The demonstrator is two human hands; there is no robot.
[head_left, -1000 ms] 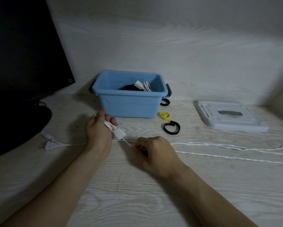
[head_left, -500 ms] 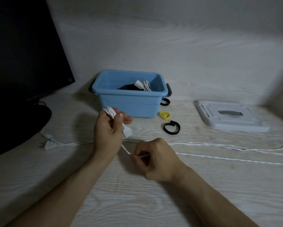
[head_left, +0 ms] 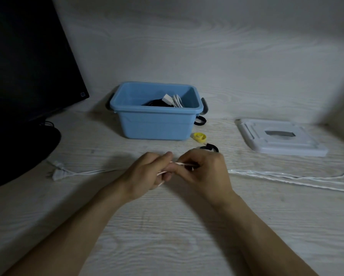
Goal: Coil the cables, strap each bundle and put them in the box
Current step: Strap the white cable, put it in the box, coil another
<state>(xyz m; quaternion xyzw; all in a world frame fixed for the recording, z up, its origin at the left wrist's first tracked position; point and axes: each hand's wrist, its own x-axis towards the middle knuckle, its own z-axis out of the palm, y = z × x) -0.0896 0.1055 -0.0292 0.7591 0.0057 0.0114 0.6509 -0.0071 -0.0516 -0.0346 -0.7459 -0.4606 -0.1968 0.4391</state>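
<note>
A thin white cable runs across the table from the right edge to my hands. Its plug end lies at the left near the monitor base. My left hand grips a small bunch of the cable in its curled fingers. Close beside it, my right hand pinches the strand. The blue box stands behind my hands and holds a black bundle and a white bundle. A yellow strap and a black strap lie in front of the box's right corner.
A dark monitor and its base fill the left side. The white box lid lies flat at the right. Another black strap sits by the box's right handle. A wall closes off the back.
My left hand came down and rightward with the cable bunch. My right hand rose to meet it, so both hands now work the strand together above the table.
</note>
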